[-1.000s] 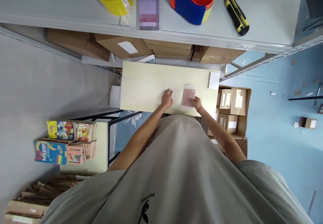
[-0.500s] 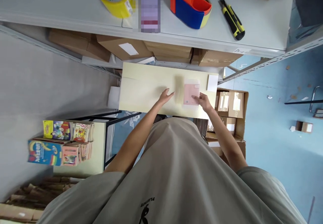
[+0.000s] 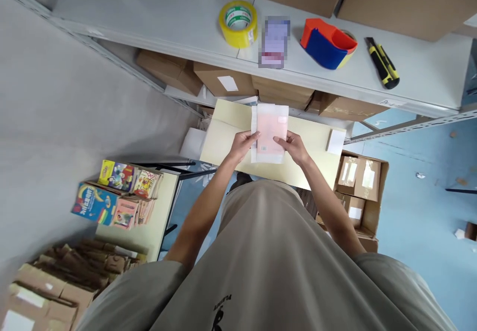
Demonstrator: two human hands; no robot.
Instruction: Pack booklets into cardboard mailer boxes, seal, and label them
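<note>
While our left hand (image 3: 244, 143) and right hand (image 3: 294, 147) pinch the pink card in its clear plastic sleeve (image 3: 269, 133) at frame centre, we judge bagging underway; sealing needs steady edges.

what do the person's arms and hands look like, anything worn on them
Both arms are bare from the short sleeves down. The left hand and right hand wear no gloves, and no watch, ring or wristband shows. The sleeves belong to a loose grey-beige t-shirt with a small black printed logo near its hem.
</note>
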